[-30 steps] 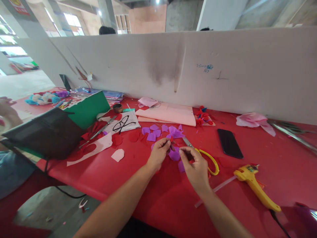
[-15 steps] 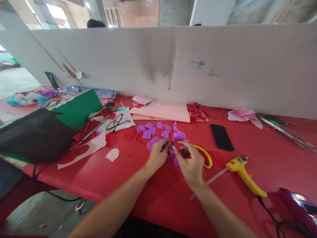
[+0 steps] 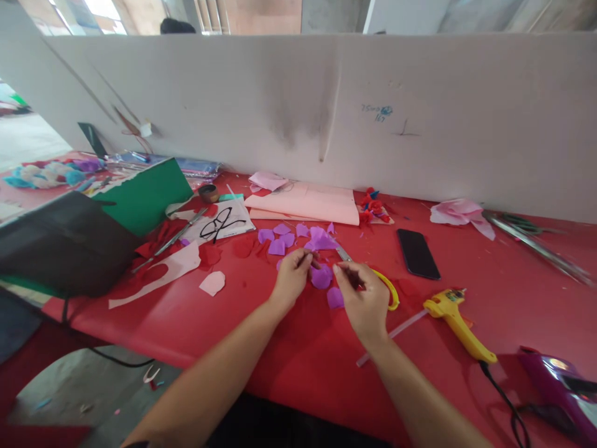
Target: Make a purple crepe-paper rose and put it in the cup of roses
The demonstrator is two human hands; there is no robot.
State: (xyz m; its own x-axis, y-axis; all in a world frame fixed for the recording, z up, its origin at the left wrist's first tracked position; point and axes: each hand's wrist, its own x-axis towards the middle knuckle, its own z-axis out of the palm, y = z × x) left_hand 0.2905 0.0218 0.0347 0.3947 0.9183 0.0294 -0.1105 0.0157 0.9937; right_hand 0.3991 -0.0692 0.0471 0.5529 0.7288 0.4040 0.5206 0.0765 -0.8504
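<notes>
My left hand [image 3: 291, 275] is closed in a pinch above the red table; what its fingertips hold, if anything, is too small to make out. To its right, my right hand [image 3: 364, 297] is also pinched, its contents hidden. A purple paper petal [image 3: 321, 276] shows in the gap between the hands. Another purple petal [image 3: 334, 298] lies just below it. Beyond my fingertips are a crumpled purple piece [image 3: 321, 238] and several purple petals [image 3: 277, 247]. Scissors with a yellow handle [image 3: 392, 291] lie partly covered by my right hand.
On the right are a yellow glue gun [image 3: 459, 326] with a glue stick, a black phone [image 3: 418, 254] and a magenta device [image 3: 557, 386]. Pink paper sheets [image 3: 303, 204] lie at the back. Glasses [image 3: 221, 224], tweezers [image 3: 180, 235] and a dark bag [image 3: 65, 246] are on the left.
My hands have moved slightly apart, uncovering the purple petal between them. The crumpled purple piece beyond has shifted and the scissor blade now shows. The view has tilted slightly.
</notes>
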